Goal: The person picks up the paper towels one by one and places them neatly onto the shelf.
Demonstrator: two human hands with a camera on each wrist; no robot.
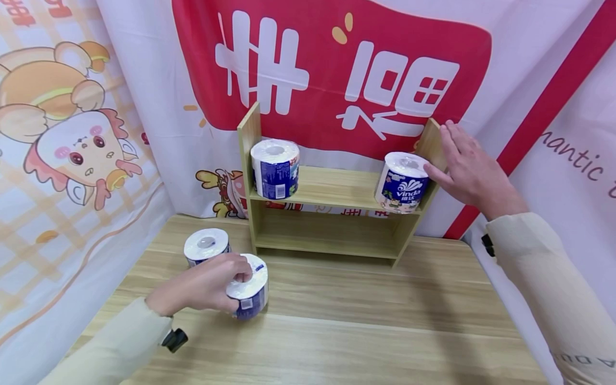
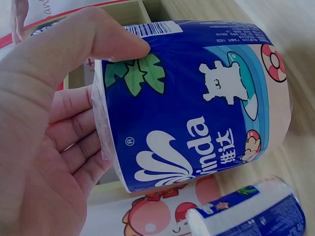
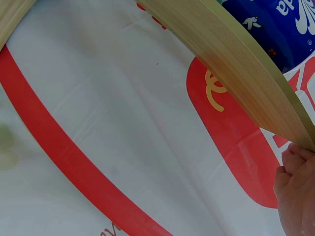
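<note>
My left hand grips a wrapped toilet roll at the table's left side. Fingers reach into the core on top, and the thumb presses the blue side, which shows large in the left wrist view. Just behind it stands another toilet roll. My right hand lies against the right side panel of a small wooden shelf, fingers straight, thumb toward the front edge beside a toilet roll on the upper board. One more toilet roll stands at that board's left end.
The shelf stands at the back of the wooden table. Its lower board lies below the two rolls. A printed red and white cloth hangs behind, with more cloth along both sides.
</note>
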